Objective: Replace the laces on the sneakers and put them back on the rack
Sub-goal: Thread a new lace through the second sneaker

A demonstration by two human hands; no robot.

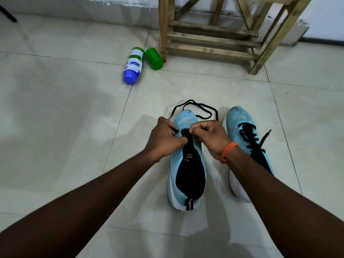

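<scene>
Head view, only one we have. Sneaker being laced (187,164) sits on the floor (65,127) between our forearms, long axis running away from us, toe toward the rack (214,43), heel nearest the camera. Both hands work at the toe end of the eyelet rows, so the job on this shoe looks barely started: the black tongue is bare below the hands, no crossings visible there.

Left hand (164,138) is on the shoe's left edge, fingers pinched narrow on the black lace (197,108) where it comes out at the lowest eyelet. Right hand (210,138) is curled into a closed fist just across the tongue; we judge it grips the other run of the same lace, but the contact is hidden under the knuckles. An orange band (228,151) sits on that wrist.

Key relation: lace slack lies beyond the fingers, looping past the toe on the floor, while the open eyelets lie toward us. So the next pull probably needs to draw slack back toward the heel, each hand staying on its own side. Hands are about equally near the bottom eyelets.

Second sneaker (245,142) stands just right of the first, parallel, already laced in black with loose ends lying out to the right, partly under our right forearm.

Rack is well ahead, lower slats empty as far as we see. Two bottles lie on the floor left of it: blue-capped bottle (133,66) and green bottle (154,58).
</scene>
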